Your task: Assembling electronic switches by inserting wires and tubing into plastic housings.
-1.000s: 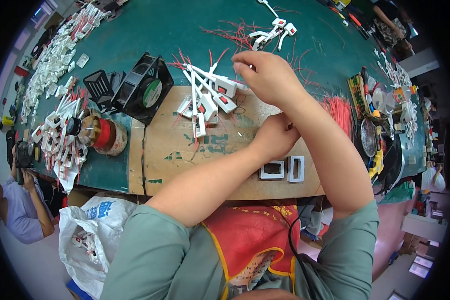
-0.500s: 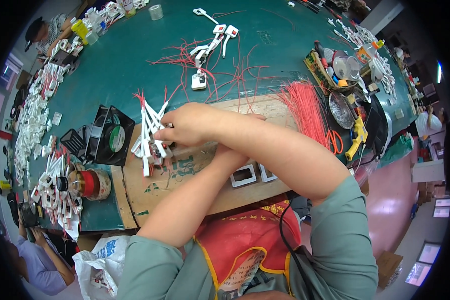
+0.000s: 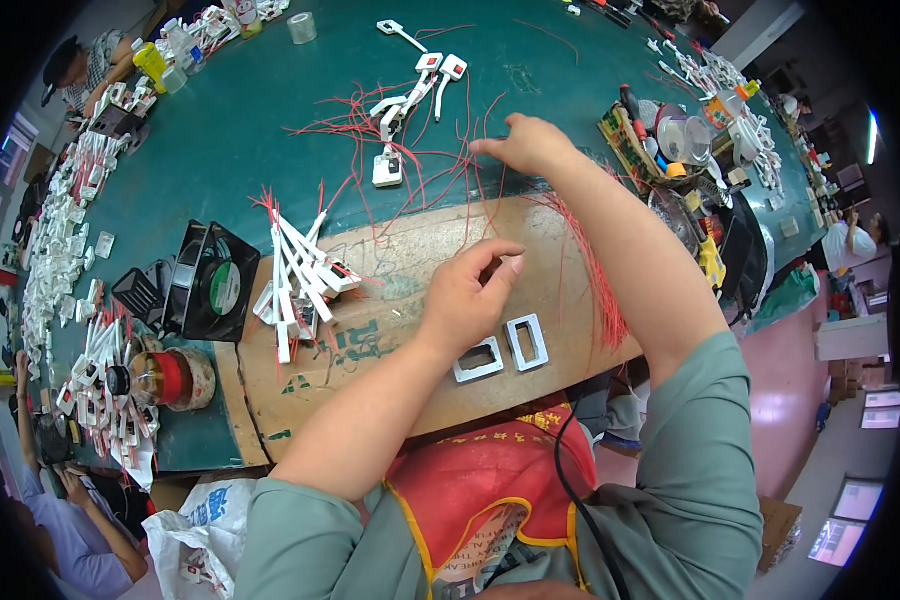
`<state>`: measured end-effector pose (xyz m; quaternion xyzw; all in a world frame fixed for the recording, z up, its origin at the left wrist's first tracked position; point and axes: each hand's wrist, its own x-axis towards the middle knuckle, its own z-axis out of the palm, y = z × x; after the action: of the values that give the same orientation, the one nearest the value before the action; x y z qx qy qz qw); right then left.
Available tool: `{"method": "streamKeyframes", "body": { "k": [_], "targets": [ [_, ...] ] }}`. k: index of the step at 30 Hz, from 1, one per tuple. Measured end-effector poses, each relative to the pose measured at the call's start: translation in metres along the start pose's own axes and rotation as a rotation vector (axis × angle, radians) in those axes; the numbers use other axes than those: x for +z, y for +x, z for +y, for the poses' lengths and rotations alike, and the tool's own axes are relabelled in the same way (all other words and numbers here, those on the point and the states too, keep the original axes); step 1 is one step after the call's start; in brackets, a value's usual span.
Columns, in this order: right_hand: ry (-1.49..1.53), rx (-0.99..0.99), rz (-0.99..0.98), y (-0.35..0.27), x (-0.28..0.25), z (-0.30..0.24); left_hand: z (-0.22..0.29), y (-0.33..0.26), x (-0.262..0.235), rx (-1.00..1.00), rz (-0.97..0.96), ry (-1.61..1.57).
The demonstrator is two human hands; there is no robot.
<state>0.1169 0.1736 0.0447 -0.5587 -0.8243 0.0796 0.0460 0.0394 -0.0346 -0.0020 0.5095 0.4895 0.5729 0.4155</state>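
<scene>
My left hand is above the cardboard-like work board, its thumb and forefinger curled almost tip to tip; whatever may be between them is hidden. My right hand reaches over the green table, thumb and fingers apart, beside loose red wires. Two rectangular white plastic frames lie on the board just right of my left hand, one partly covered by it. A pile of white stick-shaped plastic parts with red wires rests on the board's left side. Under my right forearm spreads a bundle of red wires.
Several white parts with red wires lie mid-table. A black fan and a jar with a red band stand left, near heaped white parts. At right sit a tool box and a yellow glue gun. Other people sit at left.
My right hand has left the pile of white parts and swung far right over the table's wires. My left hand, earlier hidden beneath the right forearm, is now uncovered over the board.
</scene>
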Motion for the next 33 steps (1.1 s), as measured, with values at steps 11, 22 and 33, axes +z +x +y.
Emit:
{"method": "streamKeyframes", "body": {
  "k": [11,22,33],
  "targets": [
    [0.143,0.085,-0.414,0.019,0.012,-0.063,0.003,0.002,-0.004,-0.088,0.022,-0.146],
    [0.072,-0.148,-0.093,0.047,-0.004,-0.083,0.004,0.003,-0.006,-0.136,0.017,-0.113],
    [1.046,0.299,-0.341,0.047,0.017,-0.091,0.007,0.004,-0.006,-0.050,0.088,-0.104]
  ]
}}
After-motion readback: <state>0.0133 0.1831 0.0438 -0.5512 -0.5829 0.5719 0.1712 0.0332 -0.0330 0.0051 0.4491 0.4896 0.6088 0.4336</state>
